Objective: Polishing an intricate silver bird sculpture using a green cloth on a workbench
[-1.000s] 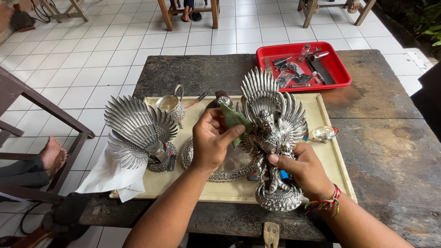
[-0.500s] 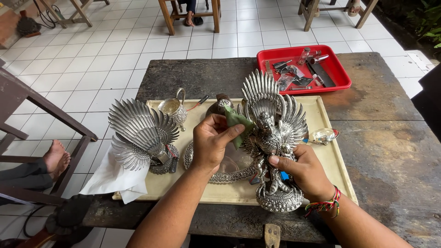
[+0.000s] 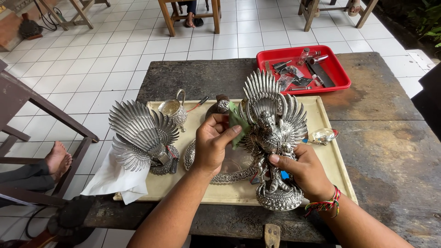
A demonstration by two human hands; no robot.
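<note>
The silver winged figurine (image 3: pixel 274 142) is standing upright on the cream tray (image 3: pixel 337 160), which is lying on the dark wooden bench (image 3: pixel 390 138). The right hand (image 3: pixel 301 170) is gripping the figurine's lower body, its fingers (image 3: pixel 280 160) curling around the legs just above the round base. The left hand (image 3: pixel 213 142) is pinching a green cloth (image 3: pixel 236 120) between thumb and fingers, pressing it against the figurine's left wing. A second winged silver piece (image 3: pixel 140 135) is resting on white paper (image 3: pixel 115 177) at the tray's left edge. A small silver jug (image 3: pixel 173 110) is standing behind it. A red tray (image 3: pixel 342 76) of small tools is sitting at the bench's far side.
</note>
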